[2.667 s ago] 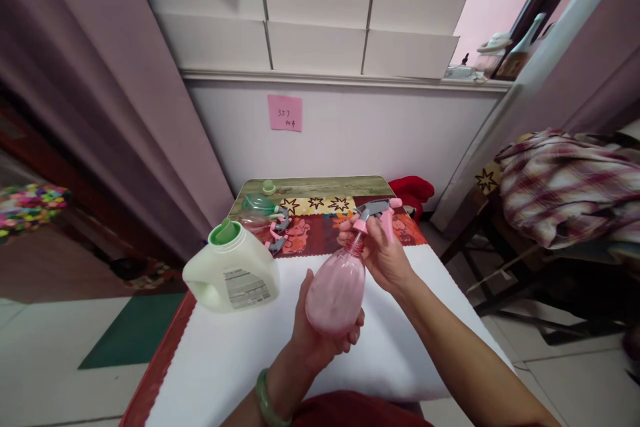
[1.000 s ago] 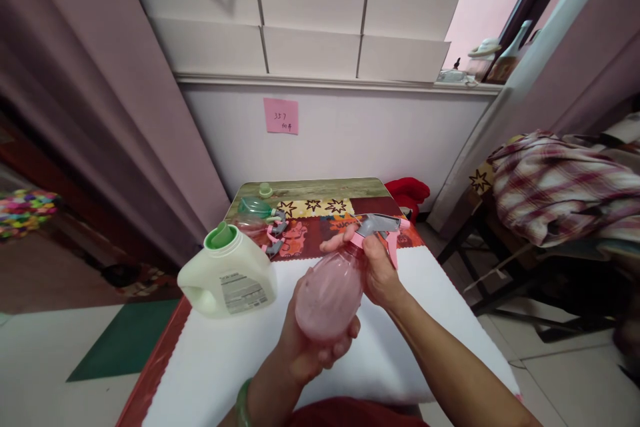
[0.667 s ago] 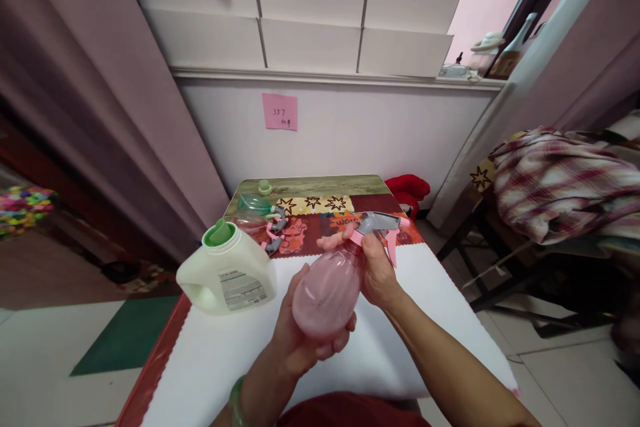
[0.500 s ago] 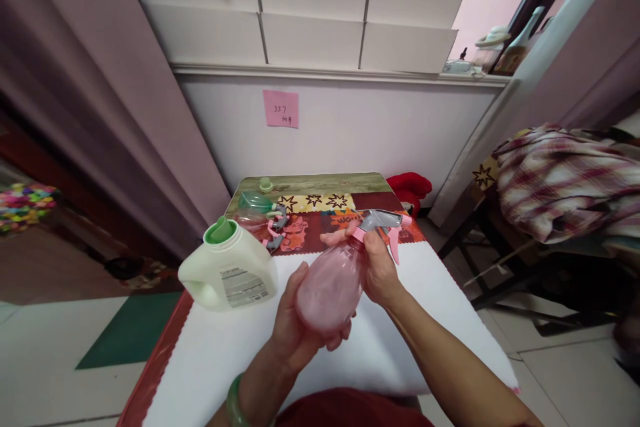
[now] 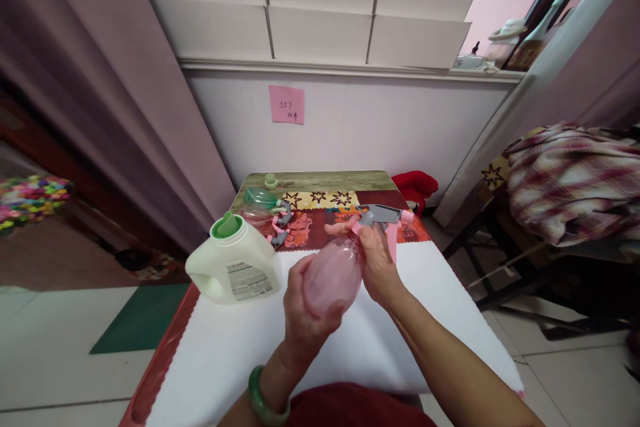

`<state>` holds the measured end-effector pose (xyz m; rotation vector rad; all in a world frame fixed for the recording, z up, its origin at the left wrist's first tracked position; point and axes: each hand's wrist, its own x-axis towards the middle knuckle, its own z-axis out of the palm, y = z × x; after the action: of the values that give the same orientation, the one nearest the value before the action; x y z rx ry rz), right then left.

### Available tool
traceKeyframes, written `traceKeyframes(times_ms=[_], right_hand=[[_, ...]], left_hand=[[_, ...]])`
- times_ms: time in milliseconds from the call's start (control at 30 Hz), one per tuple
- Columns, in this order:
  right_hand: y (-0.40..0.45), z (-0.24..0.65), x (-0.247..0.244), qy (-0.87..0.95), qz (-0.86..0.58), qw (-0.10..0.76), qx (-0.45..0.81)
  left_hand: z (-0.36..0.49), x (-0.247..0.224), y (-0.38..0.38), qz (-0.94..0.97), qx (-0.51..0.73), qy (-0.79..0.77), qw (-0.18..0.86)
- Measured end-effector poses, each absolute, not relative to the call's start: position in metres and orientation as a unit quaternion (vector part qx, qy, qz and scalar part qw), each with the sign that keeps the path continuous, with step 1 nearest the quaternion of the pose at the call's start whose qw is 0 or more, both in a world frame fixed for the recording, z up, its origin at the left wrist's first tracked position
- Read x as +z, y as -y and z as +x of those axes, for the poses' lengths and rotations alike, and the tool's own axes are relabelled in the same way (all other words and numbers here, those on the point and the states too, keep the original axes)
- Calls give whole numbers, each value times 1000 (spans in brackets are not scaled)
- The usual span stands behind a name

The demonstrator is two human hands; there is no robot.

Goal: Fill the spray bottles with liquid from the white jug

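A pink spray bottle (image 5: pixel 334 273) is held tilted above the white cloth, its grey and pink spray head (image 5: pixel 381 215) pointing right. My left hand (image 5: pixel 309 310) wraps round the bottle's rounded body from the left and below. At the neck, my right hand (image 5: pixel 377 260) grips the pink collar, fingers curled round it. To the left stands a pale green jug (image 5: pixel 235 267) with a green spout (image 5: pixel 226 225) in its open mouth. Behind the jug lie a green spray bottle (image 5: pixel 260 197) and another pinkish bottle, partly hidden.
The table's white cloth (image 5: pixel 200 360) spreads below my hands. A small green cap (image 5: pixel 271 180) sits at the back left. A pink note (image 5: pixel 287 105) is on the wall. Plaid fabric (image 5: pixel 575 180) is piled at the right.
My left hand has turned and closed further round the bottle's body. The spray head has rotated slightly, its trigger now more upright. The view has shifted a little.
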<state>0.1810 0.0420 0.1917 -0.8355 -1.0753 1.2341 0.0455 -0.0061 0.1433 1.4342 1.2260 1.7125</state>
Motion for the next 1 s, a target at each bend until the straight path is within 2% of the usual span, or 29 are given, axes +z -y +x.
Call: traceKeyframes(times_ms=[100, 400, 567, 800, 900, 1000], right_hand=[[-39, 176, 198, 469, -362, 635, 496], [-26, 163, 201, 420, -412, 657, 470], [-29, 168, 204, 394, -450, 628, 498], [-35, 177, 214, 511, -402, 565, 508], [-39, 180, 212, 494, -396, 541, 555], [-43, 184, 210, 483, -357, 521, 607]], left_hand=[[48, 131, 5, 574, 640, -468, 202], [48, 132, -1, 639, 590, -478, 127], [46, 130, 0, 626, 589, -460, 222], [52, 131, 2, 560, 613, -451, 328], [54, 139, 3, 529, 610, -457, 373], [52, 146, 3, 491, 594, -434, 465]])
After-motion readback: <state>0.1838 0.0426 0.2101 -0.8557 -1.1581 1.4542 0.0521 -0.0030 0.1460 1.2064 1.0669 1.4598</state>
